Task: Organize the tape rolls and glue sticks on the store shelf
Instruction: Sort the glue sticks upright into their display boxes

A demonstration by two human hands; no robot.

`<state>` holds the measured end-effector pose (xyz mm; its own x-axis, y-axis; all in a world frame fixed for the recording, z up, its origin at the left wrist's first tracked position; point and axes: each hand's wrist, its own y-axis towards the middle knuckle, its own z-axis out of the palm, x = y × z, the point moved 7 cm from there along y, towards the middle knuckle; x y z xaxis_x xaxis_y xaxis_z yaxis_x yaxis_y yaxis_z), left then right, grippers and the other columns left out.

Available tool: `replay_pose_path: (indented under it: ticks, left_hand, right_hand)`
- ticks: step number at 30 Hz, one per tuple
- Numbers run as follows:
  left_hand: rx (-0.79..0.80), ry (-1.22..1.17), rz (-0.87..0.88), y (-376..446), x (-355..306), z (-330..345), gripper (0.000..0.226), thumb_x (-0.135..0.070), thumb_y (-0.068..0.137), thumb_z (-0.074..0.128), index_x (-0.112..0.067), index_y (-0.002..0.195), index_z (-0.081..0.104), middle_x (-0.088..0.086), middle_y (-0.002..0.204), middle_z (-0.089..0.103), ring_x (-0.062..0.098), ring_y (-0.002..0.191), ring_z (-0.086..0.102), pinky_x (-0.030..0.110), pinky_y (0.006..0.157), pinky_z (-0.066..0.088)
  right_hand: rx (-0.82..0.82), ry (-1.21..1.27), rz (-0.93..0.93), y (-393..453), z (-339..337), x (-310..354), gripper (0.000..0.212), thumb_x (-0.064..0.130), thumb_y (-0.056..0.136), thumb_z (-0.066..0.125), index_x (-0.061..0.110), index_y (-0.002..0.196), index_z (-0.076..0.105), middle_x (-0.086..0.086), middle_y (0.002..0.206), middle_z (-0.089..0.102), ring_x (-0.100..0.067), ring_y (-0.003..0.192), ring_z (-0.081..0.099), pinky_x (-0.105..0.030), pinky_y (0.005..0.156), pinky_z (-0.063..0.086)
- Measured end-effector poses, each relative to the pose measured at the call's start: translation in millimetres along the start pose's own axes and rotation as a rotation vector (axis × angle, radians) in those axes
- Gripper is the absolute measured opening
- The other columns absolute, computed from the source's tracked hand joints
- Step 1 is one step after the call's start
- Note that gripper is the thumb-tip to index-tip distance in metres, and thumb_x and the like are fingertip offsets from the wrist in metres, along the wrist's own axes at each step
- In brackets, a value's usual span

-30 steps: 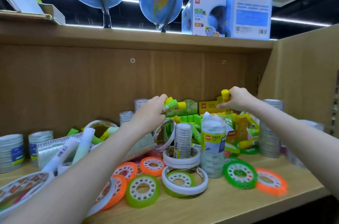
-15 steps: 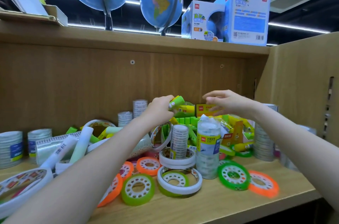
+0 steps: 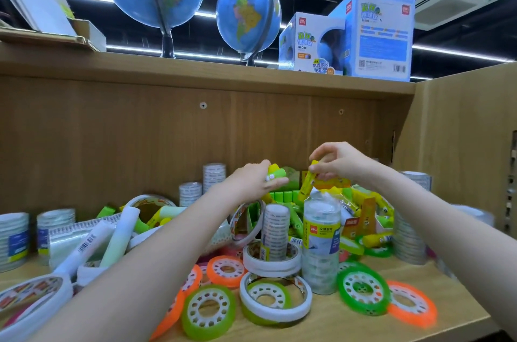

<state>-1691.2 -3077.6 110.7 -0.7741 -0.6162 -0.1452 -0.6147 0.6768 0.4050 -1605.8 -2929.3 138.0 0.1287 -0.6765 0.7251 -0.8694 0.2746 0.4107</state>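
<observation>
Hands both raised over the back of the wooden shelf, each with a glue stick. My left hand is curled round a green-and-yellow glue stick, its end poking out past my fingers toward the right. My right hand pinches a yellow glue stick near its top, so it hangs tilted, lower end pointing down. The two sticks are near each other, not touching.

Directly below both hands: a row of green glue sticks standing upright, with more loose glue sticks heaped below my right wrist. Nearer me than the hands, a tall wrapped stack of clear tape stands upright, a narrower tape stack just left of it. Flat on the shelf under my forearms: green tape rolls, orange tape rolls, white double-sided tape rolls. Left of my left arm, long white paper-wrapped rolls lie jumbled. Globes and globe boxes sit on the board above.
</observation>
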Motion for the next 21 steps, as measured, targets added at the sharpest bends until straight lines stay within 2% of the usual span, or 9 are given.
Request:
replay_pose_path:
  ticks: [3, 6, 10, 13, 15, 18, 21]
  left_hand:
    - [0.05, 0.09, 0.024, 7, -1, 8, 0.046, -0.044, 0.096, 0.04, -0.009, 0.125, 0.045, 0.016, 0.117, 0.052, 0.034, 0.109, 0.051, 0.037, 0.084, 0.04]
    - [0.025, 0.071, 0.034, 14, -5, 12, 0.039, -0.034, 0.097, 0.043, -0.012, 0.129, 0.044, 0.017, 0.118, 0.049, 0.037, 0.111, 0.049, 0.037, 0.088, 0.039]
    - [0.026, 0.036, 0.059, 19, -11, 16, 0.044, -0.041, 0.097, 0.042, -0.017, 0.134, 0.047, 0.018, 0.114, 0.044, 0.039, 0.109, 0.048, 0.04, 0.094, 0.041]
    - [0.002, -0.011, 0.057, 19, -10, 18, 0.041, -0.043, 0.097, 0.038, -0.017, 0.12, 0.061, 0.012, 0.101, 0.042, 0.038, 0.107, 0.049, 0.044, 0.095, 0.041]
    - [-0.033, 0.036, 0.025, 20, -8, 20, 0.041, -0.044, 0.098, 0.036, -0.019, 0.114, 0.064, 0.012, 0.106, 0.045, 0.036, 0.11, 0.047, 0.042, 0.094, 0.04]
    - [0.013, 0.143, 0.003, 23, -10, 30, 0.042, -0.042, 0.099, 0.032, -0.02, 0.13, 0.051, 0.014, 0.128, 0.042, 0.035, 0.122, 0.039, 0.044, 0.099, 0.032]
    - [0.022, 0.044, 0.016, 23, -6, 26, 0.041, -0.038, 0.099, 0.034, -0.02, 0.135, 0.043, 0.016, 0.129, 0.042, 0.035, 0.123, 0.04, 0.043, 0.1, 0.032]
  right_hand:
    - [0.083, -0.163, 0.026, 11, 23, 0, 0.02, 0.007, 0.081, 0.069, 0.006, 0.097, 0.057, -0.009, 0.077, 0.065, -0.016, 0.064, 0.066, -0.019, 0.057, 0.054]
    - [0.099, -0.266, 0.072, 22, 37, -9, 0.02, 0.005, 0.08, 0.068, 0.01, 0.097, 0.058, -0.01, 0.092, 0.063, -0.022, 0.076, 0.068, -0.03, 0.072, 0.058]
    - [0.118, -0.366, 0.016, 23, 45, -10, 0.019, 0.007, 0.08, 0.066, 0.02, 0.093, 0.061, -0.012, 0.107, 0.064, -0.027, 0.099, 0.063, -0.039, 0.09, 0.052]
    - [0.12, -0.407, -0.002, 18, 40, -10, 0.018, 0.004, 0.083, 0.059, 0.02, 0.091, 0.065, -0.01, 0.104, 0.067, -0.026, 0.099, 0.063, -0.036, 0.086, 0.052]
    - [0.08, -0.425, -0.02, 16, 34, -9, 0.02, 0.003, 0.084, 0.056, 0.021, 0.087, 0.065, -0.008, 0.102, 0.068, -0.025, 0.097, 0.064, -0.034, 0.083, 0.051]
    - [0.1, -0.429, -0.03, 16, 33, -10, 0.023, 0.003, 0.085, 0.054, 0.023, 0.084, 0.064, -0.007, 0.098, 0.068, -0.022, 0.091, 0.064, -0.031, 0.077, 0.052]
    - [0.112, -0.425, -0.04, 16, 34, -12, 0.026, 0.003, 0.087, 0.053, 0.026, 0.08, 0.063, -0.008, 0.097, 0.068, -0.019, 0.086, 0.062, -0.028, 0.073, 0.05]
